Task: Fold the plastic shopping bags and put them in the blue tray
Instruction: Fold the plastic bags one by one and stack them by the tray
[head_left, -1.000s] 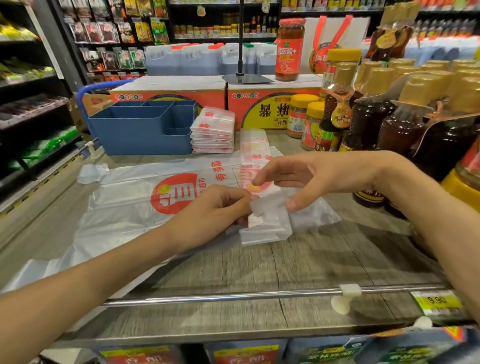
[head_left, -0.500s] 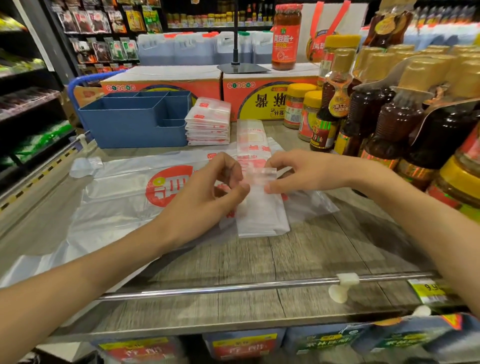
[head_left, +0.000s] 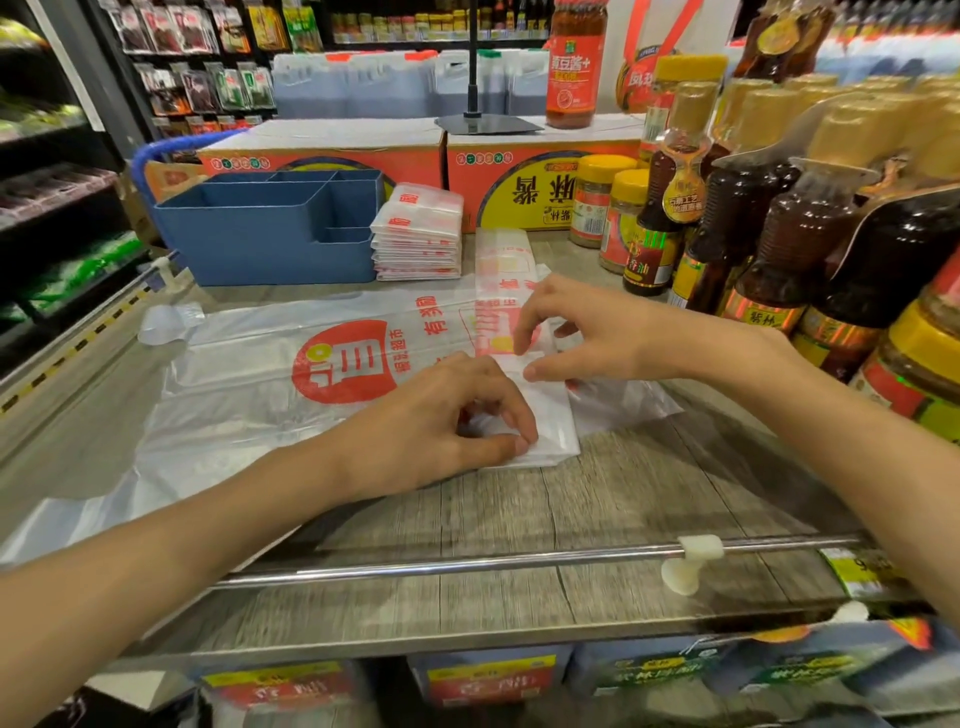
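While the left hand pinches one half-folded bag with curled fingers, the right hand presses its fold at one o'clock — one blue tray and one folded stack lie at eleven, the stack's count unreadable.

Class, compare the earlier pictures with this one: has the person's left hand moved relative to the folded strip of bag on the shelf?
Yes. The left hand has come down from the strip's far end to the near end of the folded bag strip, towards the metal rail.
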